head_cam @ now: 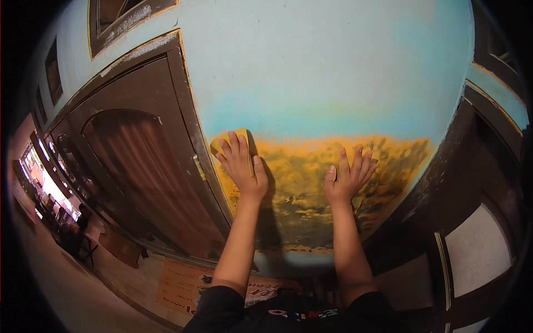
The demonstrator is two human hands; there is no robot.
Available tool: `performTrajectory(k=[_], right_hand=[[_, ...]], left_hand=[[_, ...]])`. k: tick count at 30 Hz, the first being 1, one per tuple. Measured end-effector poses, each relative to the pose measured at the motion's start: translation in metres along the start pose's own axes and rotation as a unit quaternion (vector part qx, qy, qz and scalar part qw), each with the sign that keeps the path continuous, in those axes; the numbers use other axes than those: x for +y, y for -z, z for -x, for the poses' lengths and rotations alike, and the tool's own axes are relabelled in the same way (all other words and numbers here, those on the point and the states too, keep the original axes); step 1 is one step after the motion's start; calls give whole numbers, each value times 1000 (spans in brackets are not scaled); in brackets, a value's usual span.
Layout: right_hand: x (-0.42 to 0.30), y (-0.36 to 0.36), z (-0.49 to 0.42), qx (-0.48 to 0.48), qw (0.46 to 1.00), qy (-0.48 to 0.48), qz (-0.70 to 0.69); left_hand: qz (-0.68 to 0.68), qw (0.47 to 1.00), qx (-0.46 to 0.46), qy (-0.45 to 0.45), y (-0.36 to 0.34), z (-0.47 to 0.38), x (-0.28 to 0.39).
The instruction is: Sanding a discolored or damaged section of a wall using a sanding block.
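My left hand (242, 166) presses a yellow sheet or pad (220, 143), possibly sandpaper, flat against the painted wall (325, 75). It sits at the upper left corner of an ochre and dark mottled patch (300, 191), close to the door frame. Further right, my right hand (347, 179) lies on the same patch with its fingers spread. A small dark edge shows beside its little finger; whether something lies under that palm cannot be told. Above the patch the wall is pale blue, and the join between the colours is rough.
A brown wooden door (129, 166) with a bolt (199, 167) stands on the left. A dark door frame (454, 125) and a panelled door leaf (479, 249) are on the right. A printed orange banner (179, 287) lies on the floor below.
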State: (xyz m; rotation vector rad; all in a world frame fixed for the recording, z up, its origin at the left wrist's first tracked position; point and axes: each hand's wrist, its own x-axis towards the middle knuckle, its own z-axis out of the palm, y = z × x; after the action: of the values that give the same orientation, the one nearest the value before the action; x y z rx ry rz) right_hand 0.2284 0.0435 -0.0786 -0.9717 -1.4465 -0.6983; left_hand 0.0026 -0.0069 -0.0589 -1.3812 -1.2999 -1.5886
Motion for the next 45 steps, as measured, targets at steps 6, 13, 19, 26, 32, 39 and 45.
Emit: performTrajectory(k=[6,13,19,26,32,39,45], right_hand=[[2,0,1,13,1000,7,-1],[1,0,1,11,1000,16,-11],[3,0,0,6,1000,13,-10],[2,-1,2,8,1000,14,-15],[5,0,2,4,1000,23,-9],[5,0,2,6,1000,26,-9],[2,0,2,10,1000,19,-15]], left_hand=[[-9,999,30,7,0,-10,2],[-14,999,-5,-30,4,9,-6],[15,999,-6,-36,8,-22,-8],[-20,997,-51,-58,9,-6,-8],[-6,997,-37,-68,8,-29,-1],[-22,994,-64,-87,17,-46,-4],[-32,993,-56,-94,13,-6,-6]])
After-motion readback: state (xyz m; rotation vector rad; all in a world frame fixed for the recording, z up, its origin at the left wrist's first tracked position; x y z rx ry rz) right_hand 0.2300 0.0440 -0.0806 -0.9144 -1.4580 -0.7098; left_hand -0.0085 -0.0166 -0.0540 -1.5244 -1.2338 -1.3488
